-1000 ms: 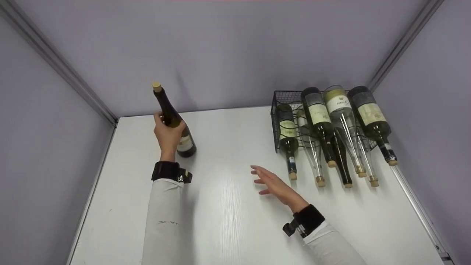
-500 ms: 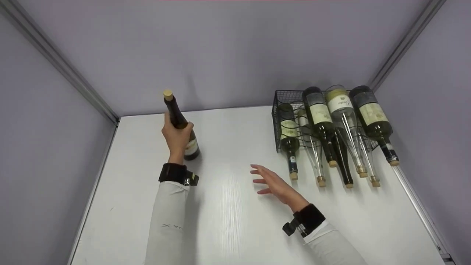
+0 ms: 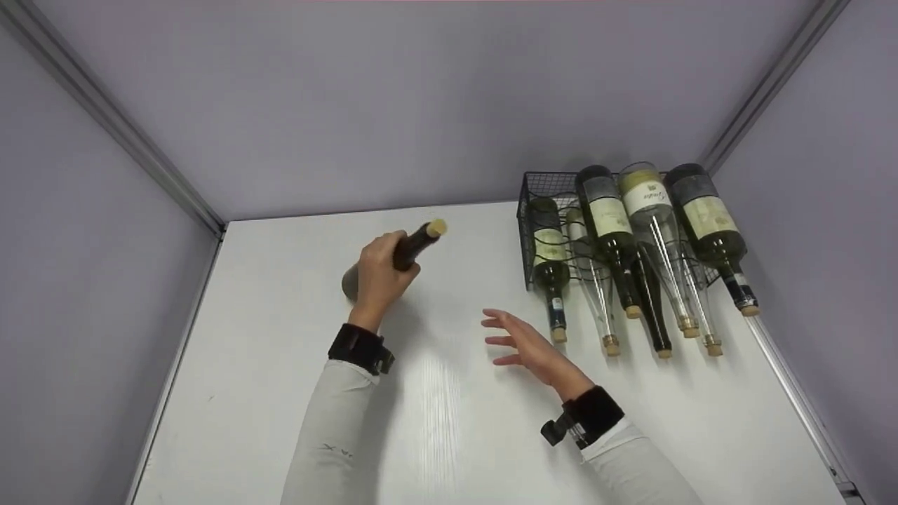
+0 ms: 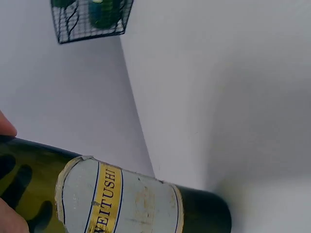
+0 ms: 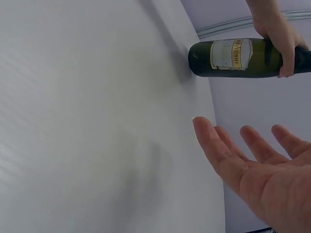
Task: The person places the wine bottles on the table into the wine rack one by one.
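Note:
My left hand [image 3: 382, 277] grips a dark green wine bottle [image 4: 43, 174] around its upper body. In the head view the bottle leans with its pale cork to the upper right and its base to the lower left, partly hidden by the hand. A worn white label with a gold band shows in the left wrist view. My right hand [image 3: 527, 345] hovers over the table's middle, fingers spread and slightly bent, holding nothing. From the right wrist, that same bottle [image 5: 231, 56] appears apart from the right hand's fingertips [image 5: 204, 127].
A black wire rack [image 3: 523, 231] stands at the back right of the white table [image 3: 238, 337]. Several corked bottles, green and clear, lie in it with necks toward me, such as a green bottle [image 3: 610, 217] on top. Walls enclose the back and both sides.
My left hand has moved right and slightly toward me with the bottle. The bottle's neck has swung from leaning left to leaning right. The right hand has hardly moved.

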`<action>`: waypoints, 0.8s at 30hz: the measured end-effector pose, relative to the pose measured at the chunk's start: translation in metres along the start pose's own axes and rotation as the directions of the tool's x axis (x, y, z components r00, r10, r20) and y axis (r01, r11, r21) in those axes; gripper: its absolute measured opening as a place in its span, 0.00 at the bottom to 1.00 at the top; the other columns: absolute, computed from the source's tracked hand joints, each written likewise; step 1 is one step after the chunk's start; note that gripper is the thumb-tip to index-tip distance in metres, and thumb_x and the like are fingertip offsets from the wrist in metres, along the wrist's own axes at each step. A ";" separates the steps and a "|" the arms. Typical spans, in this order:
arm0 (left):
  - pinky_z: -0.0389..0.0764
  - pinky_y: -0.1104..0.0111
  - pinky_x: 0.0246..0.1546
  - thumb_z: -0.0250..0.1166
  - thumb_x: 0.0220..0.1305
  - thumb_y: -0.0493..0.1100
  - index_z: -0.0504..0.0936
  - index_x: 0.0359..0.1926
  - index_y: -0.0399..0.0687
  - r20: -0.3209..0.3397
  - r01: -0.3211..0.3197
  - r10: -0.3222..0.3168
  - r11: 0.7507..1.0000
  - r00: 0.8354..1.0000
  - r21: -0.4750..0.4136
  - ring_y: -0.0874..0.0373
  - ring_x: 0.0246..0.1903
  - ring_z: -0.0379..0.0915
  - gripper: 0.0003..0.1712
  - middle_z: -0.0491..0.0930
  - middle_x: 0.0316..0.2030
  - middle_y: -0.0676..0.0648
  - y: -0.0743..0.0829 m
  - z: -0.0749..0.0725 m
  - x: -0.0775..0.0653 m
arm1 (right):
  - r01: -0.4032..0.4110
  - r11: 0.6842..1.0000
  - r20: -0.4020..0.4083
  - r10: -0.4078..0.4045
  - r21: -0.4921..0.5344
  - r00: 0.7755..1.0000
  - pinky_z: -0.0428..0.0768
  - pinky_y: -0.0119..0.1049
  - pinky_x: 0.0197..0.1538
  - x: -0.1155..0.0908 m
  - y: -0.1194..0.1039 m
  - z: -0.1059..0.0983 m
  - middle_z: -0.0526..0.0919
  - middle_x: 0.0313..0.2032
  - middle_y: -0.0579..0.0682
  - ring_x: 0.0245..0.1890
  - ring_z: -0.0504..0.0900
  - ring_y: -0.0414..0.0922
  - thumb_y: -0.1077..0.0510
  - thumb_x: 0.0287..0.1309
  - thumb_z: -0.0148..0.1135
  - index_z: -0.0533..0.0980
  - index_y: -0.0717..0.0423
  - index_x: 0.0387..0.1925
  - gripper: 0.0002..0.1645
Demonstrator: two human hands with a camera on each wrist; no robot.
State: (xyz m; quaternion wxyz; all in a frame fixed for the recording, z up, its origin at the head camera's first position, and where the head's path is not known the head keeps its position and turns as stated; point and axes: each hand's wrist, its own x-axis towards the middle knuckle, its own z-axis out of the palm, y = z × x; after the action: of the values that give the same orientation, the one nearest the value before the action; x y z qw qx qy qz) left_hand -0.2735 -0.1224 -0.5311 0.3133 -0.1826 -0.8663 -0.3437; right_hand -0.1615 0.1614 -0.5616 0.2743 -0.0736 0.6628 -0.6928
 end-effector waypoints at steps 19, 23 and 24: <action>0.74 0.50 0.52 0.77 0.44 0.37 0.82 0.47 0.49 0.315 -0.389 0.340 0.915 0.886 0.105 0.49 0.43 0.78 0.25 0.82 0.40 0.48 0.022 0.020 -0.036 | -0.037 0.986 -0.016 0.040 0.161 0.999 0.77 0.56 0.54 0.001 -0.008 -0.001 0.63 0.68 0.64 0.65 0.65 0.66 0.34 0.74 0.35 0.56 0.59 0.73 0.42; 0.72 0.51 0.53 0.77 0.47 0.40 0.81 0.47 0.52 0.357 -0.447 0.385 0.888 0.851 0.109 0.50 0.43 0.77 0.23 0.82 0.39 0.49 0.027 0.024 -0.043 | -0.044 0.964 0.031 0.037 0.261 0.999 0.77 0.57 0.53 0.000 -0.013 -0.001 0.65 0.66 0.68 0.63 0.68 0.66 0.29 0.70 0.39 0.55 0.62 0.72 0.48; 0.72 0.51 0.53 0.77 0.47 0.41 0.81 0.46 0.52 0.368 -0.462 0.396 0.880 0.841 0.110 0.50 0.43 0.77 0.23 0.81 0.38 0.49 0.028 0.024 -0.045 | -0.047 0.958 0.052 0.034 0.284 0.998 0.77 0.58 0.53 0.000 -0.014 -0.001 0.66 0.65 0.68 0.63 0.69 0.66 0.29 0.69 0.40 0.55 0.63 0.72 0.49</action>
State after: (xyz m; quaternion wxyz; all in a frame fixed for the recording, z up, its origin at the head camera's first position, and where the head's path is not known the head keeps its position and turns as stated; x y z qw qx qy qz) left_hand -0.2358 -0.0901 -0.5614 0.2472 -0.3969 -0.8725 -0.1420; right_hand -0.1657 0.1623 -0.5485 0.3115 -0.0357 0.5510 -0.7734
